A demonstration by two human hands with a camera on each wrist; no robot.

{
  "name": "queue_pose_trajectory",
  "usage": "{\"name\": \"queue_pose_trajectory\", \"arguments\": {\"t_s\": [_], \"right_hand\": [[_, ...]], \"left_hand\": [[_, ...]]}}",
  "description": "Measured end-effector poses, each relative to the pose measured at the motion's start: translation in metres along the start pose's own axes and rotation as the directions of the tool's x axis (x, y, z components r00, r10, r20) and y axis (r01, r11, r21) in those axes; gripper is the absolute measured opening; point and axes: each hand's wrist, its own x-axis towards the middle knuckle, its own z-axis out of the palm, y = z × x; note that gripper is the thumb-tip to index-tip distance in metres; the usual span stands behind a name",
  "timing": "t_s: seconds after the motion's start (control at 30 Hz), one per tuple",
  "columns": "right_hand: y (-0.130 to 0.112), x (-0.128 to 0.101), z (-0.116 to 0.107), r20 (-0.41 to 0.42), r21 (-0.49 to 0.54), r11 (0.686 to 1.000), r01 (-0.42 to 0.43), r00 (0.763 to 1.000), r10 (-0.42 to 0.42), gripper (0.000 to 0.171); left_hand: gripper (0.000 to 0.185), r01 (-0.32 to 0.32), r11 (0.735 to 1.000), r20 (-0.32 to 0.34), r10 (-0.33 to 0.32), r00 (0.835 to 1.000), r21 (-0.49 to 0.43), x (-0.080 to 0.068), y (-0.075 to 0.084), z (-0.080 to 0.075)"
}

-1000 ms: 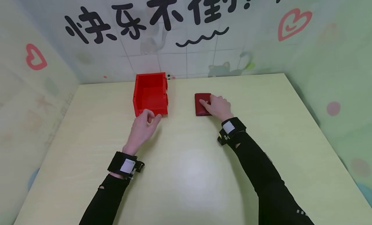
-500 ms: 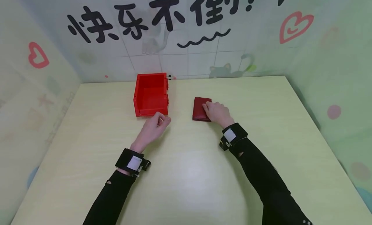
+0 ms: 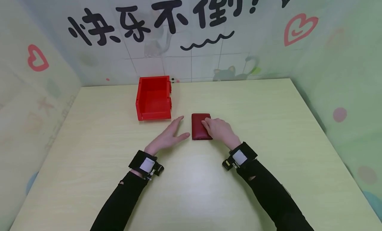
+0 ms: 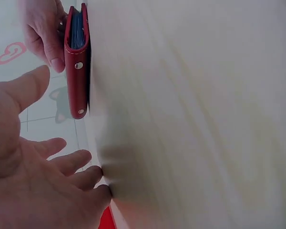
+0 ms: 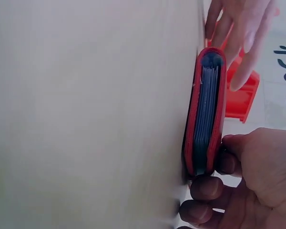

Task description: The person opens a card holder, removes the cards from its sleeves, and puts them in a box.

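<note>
A dark red wallet (image 3: 199, 126) lies flat on the pale table (image 3: 191, 188), a little nearer than the red bin (image 3: 154, 97). My right hand (image 3: 219, 129) holds the wallet, its bent fingers (image 5: 207, 187) curled over the top and near edge of the wallet (image 5: 207, 109). Blue card edges show inside it. My left hand (image 3: 170, 137) lies open on the table just left of the wallet, fingers straight and spread, not touching it. From the left wrist the left hand (image 4: 43, 181) sits beside the wallet (image 4: 78, 62).
The open-topped red bin stands empty at the back, left of centre, close to the tiled wall (image 3: 191, 58). Green panels close in the table on the left and right. Both forearms wear black sleeves and wrist bands.
My right hand has drawn the wallet toward me and slightly left. My left hand left the bin's front, moved right and opened flat beside the wallet.
</note>
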Motion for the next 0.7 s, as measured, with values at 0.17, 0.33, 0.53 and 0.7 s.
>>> {"name": "queue_pose_trajectory", "arguments": {"t_s": [0.17,0.33,0.53,0.7], "right_hand": [[-0.002,-0.013,0.004,-0.016,0.027,0.999,0.041,0.999,-0.040,0.032],[-0.003,-0.020,0.008,-0.035,0.042,0.996,0.077,0.997,-0.076,0.033],[-0.002,-0.025,0.009,-0.088,0.057,0.994,0.095,0.992,-0.090,0.033],[0.001,-0.027,0.010,-0.132,0.087,0.986,0.141,0.983,-0.128,0.033]], "left_hand": [[0.092,-0.006,0.999,0.082,0.003,0.997,0.036,0.007,0.005,0.009],[0.096,0.001,0.996,0.122,-0.012,0.992,0.089,0.013,0.011,0.015],[0.099,-0.039,0.995,0.129,0.028,0.991,0.088,0.020,0.016,0.018],[0.102,-0.024,0.994,0.133,0.009,0.991,0.110,0.024,0.022,0.019]]}}
